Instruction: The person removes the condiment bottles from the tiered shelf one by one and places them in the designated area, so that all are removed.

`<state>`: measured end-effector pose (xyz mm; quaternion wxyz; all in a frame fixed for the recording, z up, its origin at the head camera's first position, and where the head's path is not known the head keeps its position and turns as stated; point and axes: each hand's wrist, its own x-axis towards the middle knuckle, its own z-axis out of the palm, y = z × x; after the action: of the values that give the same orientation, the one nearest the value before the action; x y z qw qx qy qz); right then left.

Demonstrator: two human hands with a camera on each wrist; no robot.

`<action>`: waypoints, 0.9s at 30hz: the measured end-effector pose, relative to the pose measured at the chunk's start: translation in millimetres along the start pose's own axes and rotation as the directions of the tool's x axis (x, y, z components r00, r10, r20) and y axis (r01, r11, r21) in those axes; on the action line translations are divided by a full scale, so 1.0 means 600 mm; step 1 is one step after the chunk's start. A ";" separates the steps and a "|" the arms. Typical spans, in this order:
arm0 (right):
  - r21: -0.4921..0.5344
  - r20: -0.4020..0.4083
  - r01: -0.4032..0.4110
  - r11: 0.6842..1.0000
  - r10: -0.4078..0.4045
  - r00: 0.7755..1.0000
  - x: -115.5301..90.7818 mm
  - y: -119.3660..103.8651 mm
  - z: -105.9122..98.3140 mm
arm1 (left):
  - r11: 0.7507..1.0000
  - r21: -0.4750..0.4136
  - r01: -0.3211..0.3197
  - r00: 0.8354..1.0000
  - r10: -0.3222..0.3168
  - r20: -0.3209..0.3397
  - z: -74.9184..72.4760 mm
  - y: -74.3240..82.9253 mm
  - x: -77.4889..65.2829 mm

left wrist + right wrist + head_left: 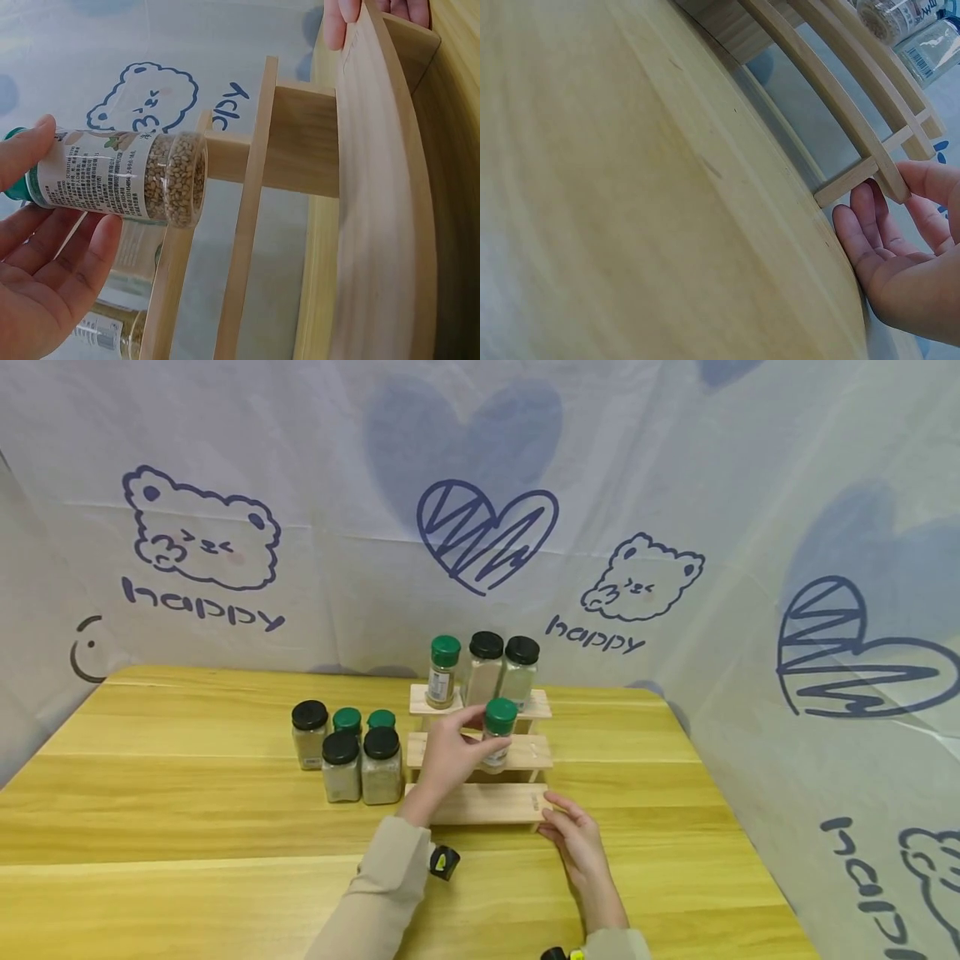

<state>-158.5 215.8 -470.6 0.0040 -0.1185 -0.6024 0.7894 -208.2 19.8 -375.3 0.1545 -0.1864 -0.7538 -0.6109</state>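
My left hand [448,758] grips a seasoning jar [500,717] with a green lid, fingers and thumb around its upper part. In the left wrist view the jar [112,174] has a white printed label and pale seeds inside, its base close to the middle tier. The three-tier wooden rack [472,806] stands on the table. At the right end of its lowest tier, my right hand [579,842] holds the board, with fingers above and below the edge in the right wrist view. On the top tier stand a green-lidded jar [444,672] and two black-lidded jars [486,668].
Left of the rack is a cluster of jars: black-lidded ones [381,768] in front and at the left, green-lidded ones [347,722] behind. A printed cloth [337,460] hangs behind and to the right of the wooden table [187,827].
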 end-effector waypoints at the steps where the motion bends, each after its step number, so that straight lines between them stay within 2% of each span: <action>1: -0.002 0.002 0.002 1.000 -0.002 1.000 0.000 0.000 0.000 | 1.000 -0.001 0.005 1.000 -0.005 -0.002 -0.002 -0.001 -0.001; 11: -0.013 0.011 0.003 1.000 -0.003 1.000 -0.001 -0.001 0.000 | 0.999 -0.001 -0.032 0.999 0.032 -0.036 -0.021 -0.001 -0.014; 19: -0.017 0.013 0.006 1.000 -0.006 1.000 0.000 -0.001 0.000 | 0.999 -0.026 -0.028 0.999 0.026 -0.047 -0.039 -0.002 -0.027; 27: -0.016 0.014 0.011 1.000 -0.010 1.000 0.000 0.001 -0.001 | 1.000 0.020 -0.022 0.998 0.023 -0.064 -0.056 -0.002 -0.037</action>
<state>-158.3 216.4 -471.6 0.0031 -0.1101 -0.6095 0.7851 -188.9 -15.6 -379.5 0.1872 -0.1739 -0.7521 -0.6075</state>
